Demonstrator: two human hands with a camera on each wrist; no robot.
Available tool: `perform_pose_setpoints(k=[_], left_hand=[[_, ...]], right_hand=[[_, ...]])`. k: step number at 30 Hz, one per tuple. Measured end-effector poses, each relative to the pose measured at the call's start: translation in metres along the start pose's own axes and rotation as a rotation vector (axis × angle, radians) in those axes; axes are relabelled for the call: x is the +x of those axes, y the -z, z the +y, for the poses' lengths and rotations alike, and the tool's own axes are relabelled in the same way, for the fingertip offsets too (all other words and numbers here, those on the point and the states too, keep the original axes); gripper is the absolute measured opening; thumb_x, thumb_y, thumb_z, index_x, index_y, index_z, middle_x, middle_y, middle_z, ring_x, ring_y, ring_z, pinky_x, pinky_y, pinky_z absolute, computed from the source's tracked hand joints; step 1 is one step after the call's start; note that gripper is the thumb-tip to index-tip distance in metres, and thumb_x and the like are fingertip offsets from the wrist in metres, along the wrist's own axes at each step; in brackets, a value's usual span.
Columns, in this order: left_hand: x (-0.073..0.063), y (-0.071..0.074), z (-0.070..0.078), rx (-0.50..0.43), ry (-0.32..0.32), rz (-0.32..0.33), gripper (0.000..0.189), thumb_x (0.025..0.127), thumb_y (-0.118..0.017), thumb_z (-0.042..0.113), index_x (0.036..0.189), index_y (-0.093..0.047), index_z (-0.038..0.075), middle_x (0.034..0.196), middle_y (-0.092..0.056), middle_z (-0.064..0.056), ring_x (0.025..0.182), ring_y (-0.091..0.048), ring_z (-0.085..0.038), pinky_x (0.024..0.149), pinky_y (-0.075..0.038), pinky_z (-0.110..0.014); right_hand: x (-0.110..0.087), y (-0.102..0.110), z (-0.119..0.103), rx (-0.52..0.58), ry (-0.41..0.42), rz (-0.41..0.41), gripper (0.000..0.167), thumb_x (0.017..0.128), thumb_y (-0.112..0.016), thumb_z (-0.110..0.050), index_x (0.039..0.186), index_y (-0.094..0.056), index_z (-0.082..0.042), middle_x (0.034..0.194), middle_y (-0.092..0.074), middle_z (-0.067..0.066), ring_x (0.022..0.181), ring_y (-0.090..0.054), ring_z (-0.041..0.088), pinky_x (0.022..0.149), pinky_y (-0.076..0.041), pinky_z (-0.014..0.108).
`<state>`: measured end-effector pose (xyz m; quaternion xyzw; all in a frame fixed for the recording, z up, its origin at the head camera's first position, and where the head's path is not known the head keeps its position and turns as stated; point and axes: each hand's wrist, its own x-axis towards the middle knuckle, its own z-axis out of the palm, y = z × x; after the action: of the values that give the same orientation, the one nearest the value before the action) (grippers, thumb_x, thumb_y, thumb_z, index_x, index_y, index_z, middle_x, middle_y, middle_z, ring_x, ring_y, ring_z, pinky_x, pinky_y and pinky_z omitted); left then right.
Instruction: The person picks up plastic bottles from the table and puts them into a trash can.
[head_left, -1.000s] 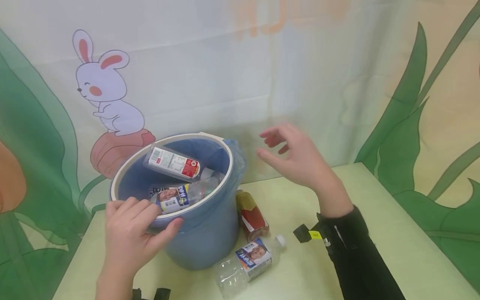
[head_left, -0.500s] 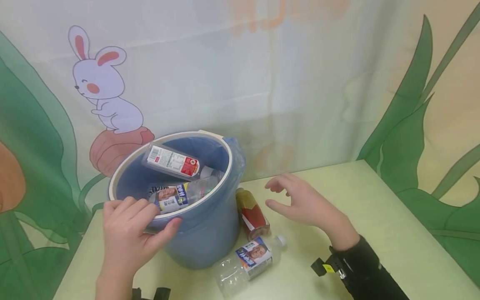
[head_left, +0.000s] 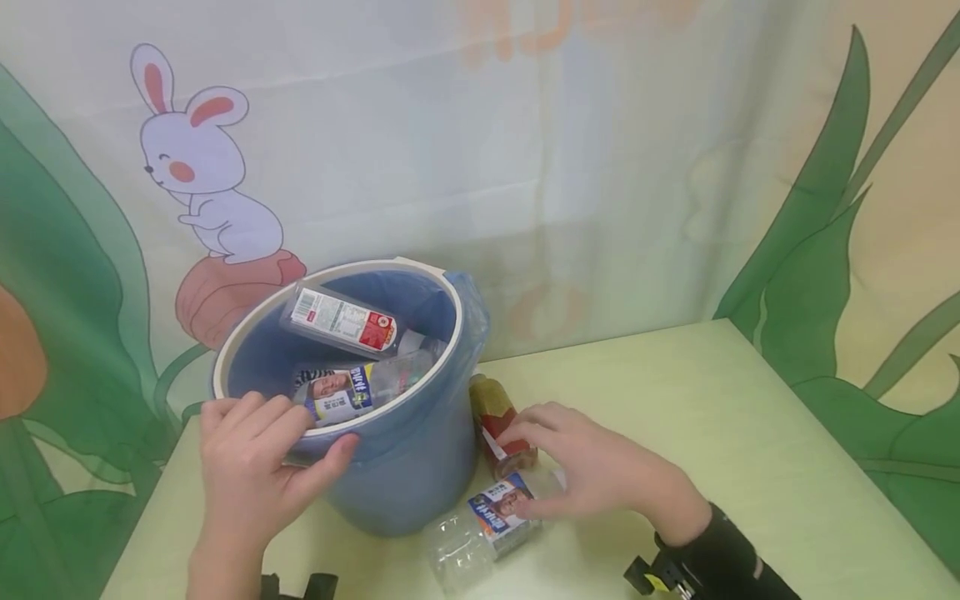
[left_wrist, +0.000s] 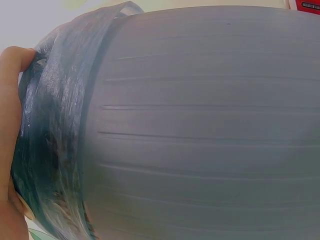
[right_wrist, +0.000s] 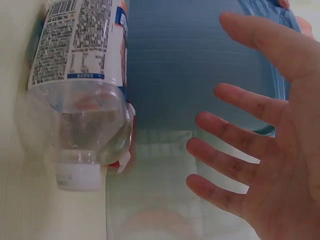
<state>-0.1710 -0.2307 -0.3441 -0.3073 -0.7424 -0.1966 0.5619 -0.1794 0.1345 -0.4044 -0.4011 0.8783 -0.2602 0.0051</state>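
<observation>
My left hand (head_left: pixel 243 467) grips the near rim of a blue bucket (head_left: pixel 405 492) lined with a thin blue plastic bag (head_left: pixel 472 317); its thumb lies outside the rim. A clear plastic bottle (head_left: pixel 453 550) with a white cap and a blue-white label lies on the table in front of the bucket. Over that bottle hovers my right hand (head_left: pixel 607 467), fingers spread. In the right wrist view a gap shows between the hand (right_wrist: pixel 280 140) and the bottle (right_wrist: pixel 82 112). Beyond it, against the bucket, lies a bottle with a red label (head_left: pixel 491 408), partly covered by the right fingers.
Inside the bucket are a clear container with a red and white label (head_left: pixel 345 321) and another clear bottle (head_left: pixel 337 396). The pale green table (head_left: pixel 697 400) meets a printed backdrop (head_left: pixel 622 192) close behind the bucket.
My right hand has come down and towards me, from the air right of the bucket to just above the clear bottle. The left hand keeps its grip on the rim.
</observation>
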Motion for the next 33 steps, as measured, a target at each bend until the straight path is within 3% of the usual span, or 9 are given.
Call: perform_pose_setpoints(k=[10, 19, 27, 33], left_hand=[[0.001, 0.001, 0.001, 0.003, -0.002, 0.025, 0.066, 0.102, -0.063, 0.059, 0.062, -0.038, 0.012, 0.059, -0.033, 0.004, 0.052, -0.034, -0.025, 0.069, -0.025, -0.048], [0.002, 0.001, 0.001, 0.004, -0.008, 0.037, 0.067, 0.102, -0.063, 0.059, 0.062, -0.038, 0.011, 0.060, -0.031, 0.005, 0.052, -0.032, -0.024, 0.069, -0.024, -0.047], [0.003, -0.001, 0.002, -0.003, -0.011, 0.040, 0.067, 0.102, -0.063, 0.059, 0.062, -0.037, 0.012, 0.060, -0.030, 0.006, 0.052, -0.031, -0.023, 0.069, -0.025, -0.047], [0.002, -0.002, 0.001, -0.003, -0.003, 0.033, 0.067, 0.101, -0.063, 0.059, 0.062, -0.037, 0.012, 0.059, -0.030, 0.005, 0.052, -0.031, -0.023, 0.070, -0.025, -0.048]], right_hand=[[0.005, -0.024, -0.013, -0.119, 0.122, -0.003, 0.074, 0.084, -0.090, -0.055, 0.144, -0.063, -0.021, 0.138, -0.061, -0.004, 0.124, -0.056, 0.014, 0.107, -0.047, 0.042], [0.011, -0.041, -0.020, -0.172, 0.094, -0.112, 0.075, 0.087, -0.087, -0.056, 0.148, -0.061, -0.020, 0.138, -0.059, -0.003, 0.130, -0.051, 0.017, 0.111, -0.045, 0.038], [0.011, -0.049, -0.022, -0.248, 0.124, -0.094, 0.075, 0.086, -0.087, -0.057, 0.145, -0.062, -0.019, 0.133, -0.060, -0.003, 0.124, -0.054, 0.017, 0.106, -0.047, 0.035], [0.012, -0.053, -0.021, -0.255, 0.094, -0.123, 0.074, 0.088, -0.085, -0.061, 0.145, -0.062, -0.021, 0.134, -0.061, -0.003, 0.125, -0.053, 0.016, 0.106, -0.047, 0.035]])
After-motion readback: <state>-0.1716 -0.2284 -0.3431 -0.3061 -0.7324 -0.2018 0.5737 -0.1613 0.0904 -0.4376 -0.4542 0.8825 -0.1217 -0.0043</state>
